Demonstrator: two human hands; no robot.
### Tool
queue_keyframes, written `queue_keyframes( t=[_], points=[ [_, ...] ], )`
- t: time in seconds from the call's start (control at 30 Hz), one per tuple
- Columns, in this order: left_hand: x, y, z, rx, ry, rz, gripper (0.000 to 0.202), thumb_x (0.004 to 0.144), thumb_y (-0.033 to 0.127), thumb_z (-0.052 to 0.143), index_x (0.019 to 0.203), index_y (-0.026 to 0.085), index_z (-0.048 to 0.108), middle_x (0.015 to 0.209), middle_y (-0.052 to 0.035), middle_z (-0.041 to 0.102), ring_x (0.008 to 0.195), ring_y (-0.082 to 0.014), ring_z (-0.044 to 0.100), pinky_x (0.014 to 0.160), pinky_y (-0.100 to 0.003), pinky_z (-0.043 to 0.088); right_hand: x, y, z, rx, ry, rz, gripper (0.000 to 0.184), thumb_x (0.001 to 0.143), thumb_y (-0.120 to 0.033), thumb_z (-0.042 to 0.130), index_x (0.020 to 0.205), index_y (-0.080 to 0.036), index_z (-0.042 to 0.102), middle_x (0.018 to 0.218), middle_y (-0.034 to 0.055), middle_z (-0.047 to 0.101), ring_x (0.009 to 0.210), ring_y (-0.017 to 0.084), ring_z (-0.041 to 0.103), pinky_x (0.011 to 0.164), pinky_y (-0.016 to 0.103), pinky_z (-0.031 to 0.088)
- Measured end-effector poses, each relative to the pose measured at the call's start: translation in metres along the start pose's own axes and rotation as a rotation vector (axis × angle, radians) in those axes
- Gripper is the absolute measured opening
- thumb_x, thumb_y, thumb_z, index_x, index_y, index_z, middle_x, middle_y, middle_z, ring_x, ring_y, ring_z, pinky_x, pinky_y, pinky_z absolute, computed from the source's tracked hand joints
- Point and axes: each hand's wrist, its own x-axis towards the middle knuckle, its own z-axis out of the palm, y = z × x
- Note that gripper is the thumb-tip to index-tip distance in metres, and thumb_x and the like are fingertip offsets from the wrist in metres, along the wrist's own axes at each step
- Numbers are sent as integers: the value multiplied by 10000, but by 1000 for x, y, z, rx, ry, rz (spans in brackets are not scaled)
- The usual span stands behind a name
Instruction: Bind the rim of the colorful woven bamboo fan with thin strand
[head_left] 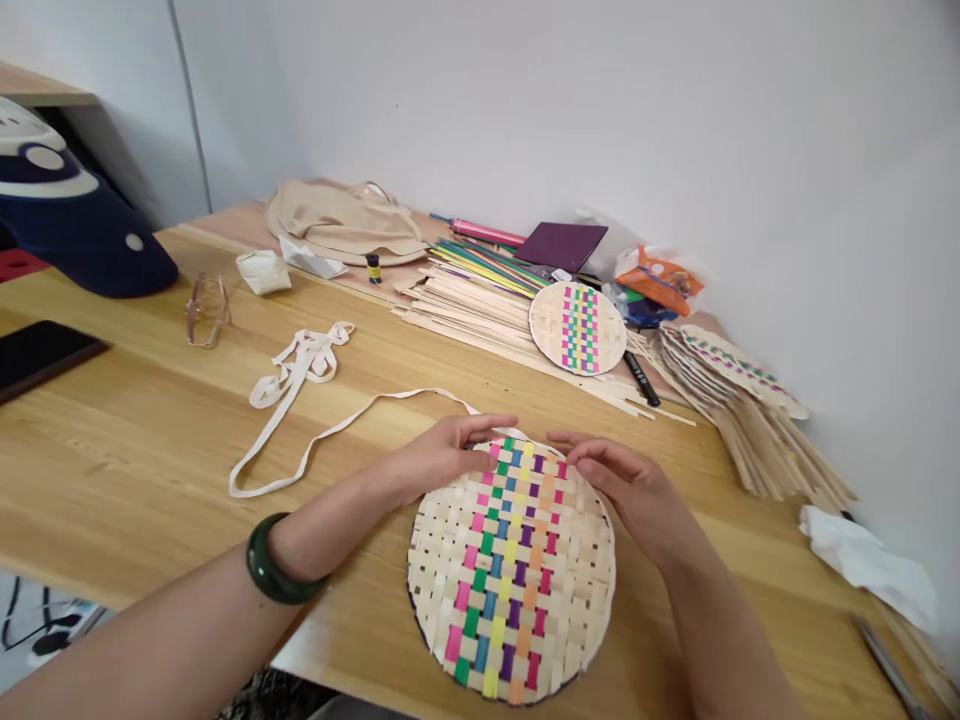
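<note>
Woven disc (pixel 510 575), over the near side of the wooden table (pixel 150 430), has the left hand (pixel 435 457) at its upper rim, thumb on the face and fingers stretched across the edge as if pinching it, while the right hand (pixel 634 492) curves its fingers, slightly spread, at the upper right rim, and whether they pinch I cannot tell. Such a hold perhaps keeps the rim steady beside the white tape (pixel 300 368), whose slack lies loose toward the left; downward from the fingers, the pale weave carries bands of pink, green, blue, yellow, purple and orange, between plainer sides
</note>
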Motion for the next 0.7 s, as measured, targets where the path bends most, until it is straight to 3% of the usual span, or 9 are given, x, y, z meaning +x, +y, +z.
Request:
queue_keyframes(
  t=[0.1, 0.2, 0.3, 0.4, 0.53, 0.6, 0.7],
  points=[
    [-1, 2, 3, 64, -4, 24, 569, 758, 160, 640, 1317, 168, 536, 1245, -99, 637, 1014, -206, 641, 869, -318, 480, -5, -4, 1, -97, -129, 64, 215, 830, -421, 640, 820, -212, 692, 1031, 49, 682, 932, 202, 627, 769, 293, 510],
    [-2, 4, 0, 225, 1, 55, 463, 819, 261, 616, 1273, 173, 587, 1186, -93, 669, 1008, -219, 637, 837, -316, 487, -7, -5, 3, -187, -132, 94, 238, 826, -440, 629, 846, -212, 694, 877, 28, 675, 766, 162, 604, 650, 251, 485],
    [-2, 6, -8, 407, 155, 158, 385, 882, 377, 538, 1181, 169, 661, 1156, -93, 681, 949, -213, 641, 787, -307, 502, -7, -6, 4, -208, -126, 98, 244, 826, -444, 619, 850, -213, 694, 887, 28, 677, 765, 158, 601, 647, 243, 486],
    [-2, 11, -13, 475, 268, 310, 333, 894, 351, 512, 1133, 204, 693, 1180, -74, 665, 887, -189, 651, 766, -301, 517, -8, -8, 7, -209, -169, 85, 239, 837, -436, 606, 845, -213, 691, 910, 36, 681, 780, 160, 606, 659, 243, 493],
    [-4, 16, -11, 555, 88, 437, 287, 874, 219, 537, 1096, 272, 710, 1182, -17, 678, 1134, -199, 579, 997, -327, 421, -9, -9, 12, -211, -233, 70, 223, 848, -422, 595, 853, -223, 695, 885, 30, 680, 766, 153, 603, 653, 237, 489],
    [-4, 16, -8, 557, -31, 371, 293, 886, 218, 514, 1105, 246, 707, 1097, -37, 711, 1062, -197, 614, 934, -314, 458, -9, -9, 15, -210, -245, 79, 225, 847, -423, 593, 853, -223, 697, 864, 27, 678, 740, 148, 598, 630, 234, 484],
    [-5, 15, -8, 593, -98, 321, 273, 899, 250, 505, 1046, 197, 729, 999, -60, 722, 925, -178, 644, 813, -261, 486, -10, -8, 15, -215, -229, 81, 235, 837, -431, 597, 839, -220, 699, 845, 30, 679, 717, 151, 597, 603, 237, 483]
  ],
)
